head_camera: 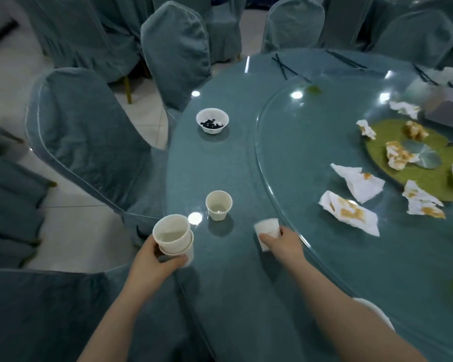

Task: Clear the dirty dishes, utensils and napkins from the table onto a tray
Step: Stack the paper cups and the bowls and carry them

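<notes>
Two nested cups (173,239) sit gripped in the left hand (152,262) at seven o'clock for stacking, while the right hand (283,244) clasps another cup (267,231).

We are seeing a glossy glass top (246,165) gleaming over the table, matt paper cups (218,205), crumpled stained paper napkins (351,212) and soft velvety cloth chair covers (89,137).

Banquet hall or restaurant dining room. Large round counter (220,158) under teal cloth and glass, glass turntable (311,142) in middle. Rows of chairs (89,131) in matching teal fabric covers, more behind. Pale tiled floor (71,226). Used paper cups (218,205), stained napkins (351,212), black chopsticks (285,67) left after meal.
</notes>
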